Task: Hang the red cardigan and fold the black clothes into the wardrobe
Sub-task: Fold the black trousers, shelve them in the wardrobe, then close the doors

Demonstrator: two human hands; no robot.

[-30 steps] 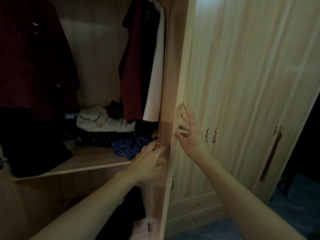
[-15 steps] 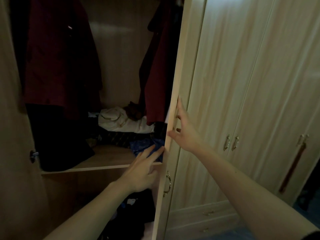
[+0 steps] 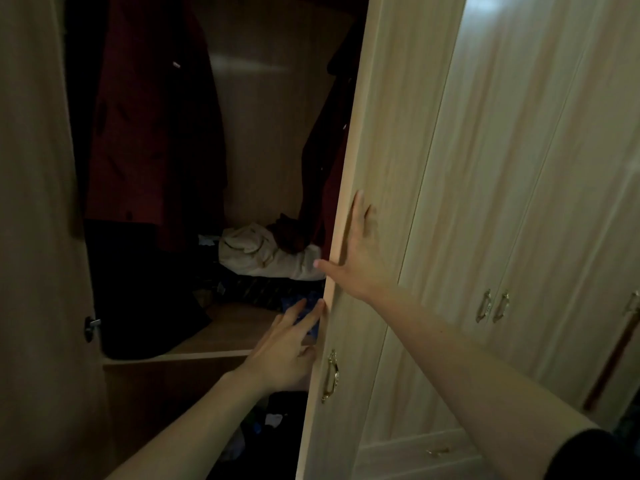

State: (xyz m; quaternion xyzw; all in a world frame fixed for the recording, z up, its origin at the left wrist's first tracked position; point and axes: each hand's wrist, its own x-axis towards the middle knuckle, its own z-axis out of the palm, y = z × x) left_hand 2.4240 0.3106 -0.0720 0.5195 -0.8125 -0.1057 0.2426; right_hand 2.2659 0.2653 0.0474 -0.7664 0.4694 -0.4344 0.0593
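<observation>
A dark red cardigan (image 3: 145,133) hangs at the upper left inside the wardrobe. Black clothes (image 3: 138,299) lie on the wooden shelf (image 3: 221,344) beneath it. The right wardrobe door (image 3: 374,202) stands partly swung across the opening. My right hand (image 3: 356,251) lies flat on the door's front near its edge, thumb wrapped around the edge. My left hand (image 3: 287,348) touches the same edge lower down from the inside, fingers spread, just above the brass handle (image 3: 330,375). Neither hand holds any garment.
The left door (image 3: 38,237) with a small knob (image 3: 90,325) stands at the left. More red garments (image 3: 325,161) hang at the right, above a white garment (image 3: 263,254) and a blue cloth (image 3: 301,306). Closed pale doors (image 3: 519,202) fill the right. Dark clothes lie below the shelf.
The right door has swung further across the opening, hiding more of the hanging clothes. My right hand went from fingertips on the edge to lying flat on the door front. My view shifted left.
</observation>
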